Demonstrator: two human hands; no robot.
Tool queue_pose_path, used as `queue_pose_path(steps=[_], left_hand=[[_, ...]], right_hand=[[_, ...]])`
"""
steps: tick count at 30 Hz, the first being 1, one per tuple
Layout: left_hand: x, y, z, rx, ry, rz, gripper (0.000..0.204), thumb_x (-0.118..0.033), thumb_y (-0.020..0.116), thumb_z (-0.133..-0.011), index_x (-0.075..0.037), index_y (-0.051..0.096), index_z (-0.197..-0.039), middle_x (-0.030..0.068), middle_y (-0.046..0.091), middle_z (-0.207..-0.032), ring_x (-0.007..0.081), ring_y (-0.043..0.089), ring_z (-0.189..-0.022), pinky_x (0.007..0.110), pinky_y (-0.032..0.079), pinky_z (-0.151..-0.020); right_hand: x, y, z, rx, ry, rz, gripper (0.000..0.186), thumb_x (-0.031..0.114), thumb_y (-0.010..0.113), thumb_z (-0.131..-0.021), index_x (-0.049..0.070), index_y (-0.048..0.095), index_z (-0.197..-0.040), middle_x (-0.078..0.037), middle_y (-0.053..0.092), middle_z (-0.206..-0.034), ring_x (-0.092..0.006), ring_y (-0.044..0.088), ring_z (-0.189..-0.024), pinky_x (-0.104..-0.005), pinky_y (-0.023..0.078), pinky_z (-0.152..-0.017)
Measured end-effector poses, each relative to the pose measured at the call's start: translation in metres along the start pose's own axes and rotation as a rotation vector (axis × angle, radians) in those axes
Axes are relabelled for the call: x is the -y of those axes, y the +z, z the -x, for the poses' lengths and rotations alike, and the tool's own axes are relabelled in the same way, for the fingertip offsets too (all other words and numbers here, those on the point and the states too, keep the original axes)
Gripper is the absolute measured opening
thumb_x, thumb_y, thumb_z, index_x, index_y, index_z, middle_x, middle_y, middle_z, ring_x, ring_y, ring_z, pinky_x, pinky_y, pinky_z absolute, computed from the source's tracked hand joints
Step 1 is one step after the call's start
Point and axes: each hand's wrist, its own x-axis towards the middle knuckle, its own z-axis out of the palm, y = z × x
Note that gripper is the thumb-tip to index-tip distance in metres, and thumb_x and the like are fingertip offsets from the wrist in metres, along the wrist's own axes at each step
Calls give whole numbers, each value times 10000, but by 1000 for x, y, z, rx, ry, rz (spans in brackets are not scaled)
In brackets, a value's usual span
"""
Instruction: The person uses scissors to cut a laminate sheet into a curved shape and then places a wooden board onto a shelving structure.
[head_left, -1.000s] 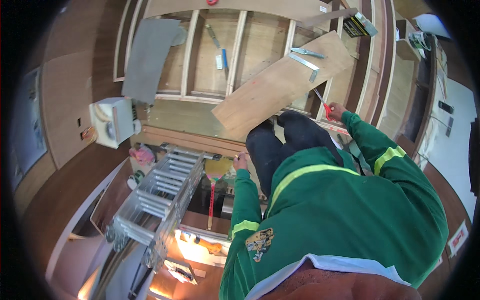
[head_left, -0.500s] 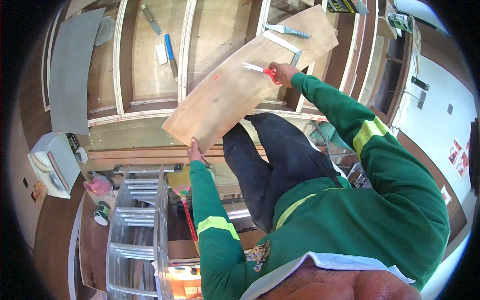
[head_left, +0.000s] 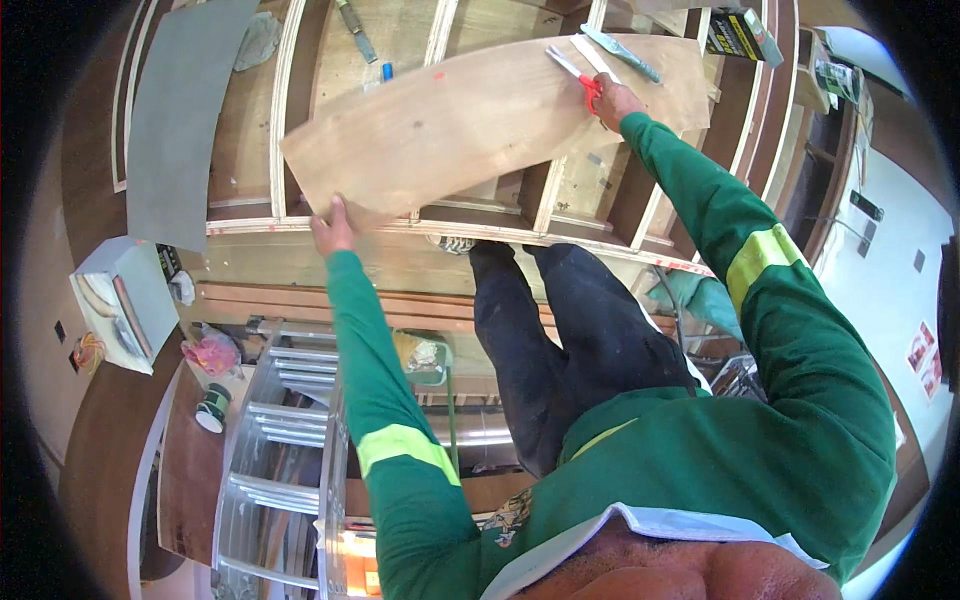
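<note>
Wood board (head_left: 430, 130) sits slantwise over wood frame (head_left: 250, 225), L end nearer the person. L hand (head_left: 333, 228) at its near L corner, grip clamped on board, thumb on top. R hand (head_left: 615, 103) over R half, grip clamped on red handles of scissors (head_left: 592, 92), blades pointing away & L. Metal square (head_left: 594, 58) + lt-blue tool (head_left: 625, 55) on board, just past R hand. Putty knife (head_left: 357, 32) in bay beyond board; grey sheet (head_left: 180, 125) further L. Ladder (head_left: 275, 440) lower L.
</note>
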Motion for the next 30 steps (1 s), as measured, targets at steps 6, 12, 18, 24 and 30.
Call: queue_pose_path(steps=[6,12,18,24,30], left_hand=[[-92,-8,-111,-26,200,-279,899,-661,643,-798,46,530,-1343,300,529,-1355,398,469,-1319,420,347,-1117],[-158,-30,-194,82,686,-399,676,-581,624,-855,-16,648,-1226,219,657,-1190,356,620,-1081,408,467,-948],[-178,14,-26,125,405,273,480,-396,648,-918,22,612,-1150,187,646,-1117,247,599,-1044,375,445,-919],[27,61,136,396,-43,527,554,-209,619,-947,60,442,-1397,187,495,-1419,246,482,-1287,349,407,-1050],[194,54,276,290,-258,177,475,-271,656,-921,64,557,-1243,207,646,-1115,284,614,-1036,389,480,-905]], right_hand=[[-37,12,-59,-146,-89,93,329,247,602,-889,7,500,-1089,-287,665,-957,-460,652,-881,-550,504,-755],[2,11,-95,19,-54,313,355,313,552,-919,3,489,-1081,-270,675,-872,-449,673,-822,-558,514,-695],[12,14,-104,30,4,164,287,266,549,-936,36,486,-1096,-239,678,-838,-404,694,-741,-511,537,-571],[61,-6,-74,98,7,146,277,237,531,-946,45,522,-1146,-239,665,-1013,-413,665,-954,-537,515,-823],[74,-35,-80,127,91,264,273,250,536,-939,53,688,-1054,-177,699,-1065,-376,686,-988,-480,555,-811]])
